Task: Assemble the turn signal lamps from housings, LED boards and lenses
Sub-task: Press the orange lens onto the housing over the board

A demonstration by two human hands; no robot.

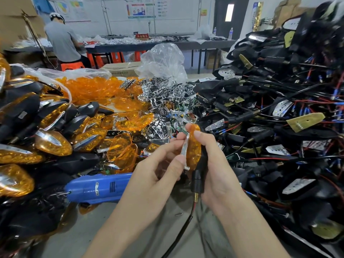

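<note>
Head view: right hand (217, 164) gripped a black-housed turn signal lamp with amber plastic lens (194, 149) over the bench, left hand (158, 168) pinching its chrome trim strip (184, 146); a distant red sign (142, 36) read "不合格区".

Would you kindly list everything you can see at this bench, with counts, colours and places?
lamp: one, amber lens, black housing, between both grips
chrome trim: one, silver, against the lamp's left edge
finished lamps: many, amber and black, heap at left
loose lenses: many, amber, behind-left in clear bag
reflectors: many, chrome, centre heap
wired housings: many, black, red and blue wires, heap at right
electric screwdriver: one, blue, lying front-left
plastic bag: one, clear, crumpled behind centre
other person: one, grey top, back left
bottles: two, clear, back table
left grip: one, bare hand, pinches the chrome trim
right grip: one, bare hand, holds the lamp
</note>
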